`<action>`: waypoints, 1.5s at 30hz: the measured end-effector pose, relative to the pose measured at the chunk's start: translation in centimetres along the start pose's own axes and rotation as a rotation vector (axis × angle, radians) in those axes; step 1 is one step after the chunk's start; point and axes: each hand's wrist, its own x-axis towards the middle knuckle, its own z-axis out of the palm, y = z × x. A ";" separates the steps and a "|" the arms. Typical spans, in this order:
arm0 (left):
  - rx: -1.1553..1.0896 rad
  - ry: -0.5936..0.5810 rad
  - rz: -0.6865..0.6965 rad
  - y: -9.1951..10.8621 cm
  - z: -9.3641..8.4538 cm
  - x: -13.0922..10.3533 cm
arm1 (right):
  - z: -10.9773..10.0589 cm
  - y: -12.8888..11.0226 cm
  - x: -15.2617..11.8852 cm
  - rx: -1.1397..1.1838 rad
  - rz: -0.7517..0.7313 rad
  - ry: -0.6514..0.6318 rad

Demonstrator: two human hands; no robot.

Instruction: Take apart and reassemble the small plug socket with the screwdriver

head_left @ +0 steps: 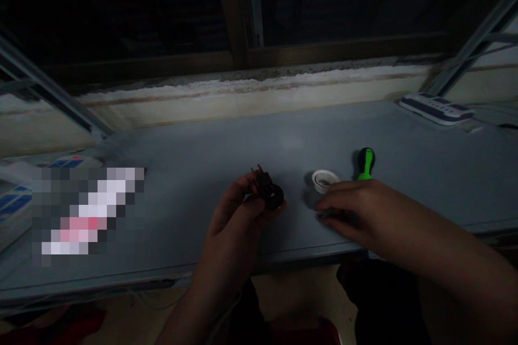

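Note:
My left hand (238, 221) grips a black plug-like piece (272, 194) with a round body and two metal prongs pointing up and away from me. The thumb presses on its near side. To the right, my right hand (354, 205) is low over the table, its fingers drawn together in a pinch. Something small and dark seems to be at the fingertips, too dim to name. Just beyond those fingers stands a small round white cup (319, 185), partly covered by the hand. A green and black screwdriver handle (366, 160) shows behind my right hand; its front part is hidden.
The grey-blue table (182, 172) runs up to a wall below a dark window. A white and dark power strip (437, 109) lies at the back right. Another strip (76, 163) with a red light and a pixelated patch are at the left. Slanted metal frames flank the table.

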 end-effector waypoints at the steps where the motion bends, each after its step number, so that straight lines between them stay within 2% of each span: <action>1: 0.011 -0.013 0.002 0.0 0.0 0.0 | 0.2 -0.2 0.1 -0.004 0.040 -0.022; 3: 0.023 -0.039 0.005 0.0 0.0 0.0 | 0.5 -0.4 0.4 0.003 0.103 -0.083; 7: 0.009 -0.053 -0.003 0.0 -0.2 0.1 | 0.5 -0.6 0.9 0.008 0.160 -0.112; 22: 0.021 -0.022 -0.011 -0.2 -0.1 0.1 | 0.8 -1.0 0.5 -0.028 0.221 -0.096; 30: 0.069 -0.100 -0.006 -0.2 -0.4 0.1 | 1.5 -0.1 0.3 -0.051 0.135 -0.104; 36: 0.079 -0.098 -0.014 -0.3 -0.4 0.1 | 1.1 -0.8 0.3 -0.051 0.176 -0.113; 40: 0.087 -0.080 -0.029 -0.3 -0.3 0.0 | 1.5 -1.0 0.4 -0.066 0.119 -0.093; 45: 0.090 -0.117 -0.043 -0.4 -0.4 0.1 | 2.3 -1.7 0.7 -0.137 0.071 -0.087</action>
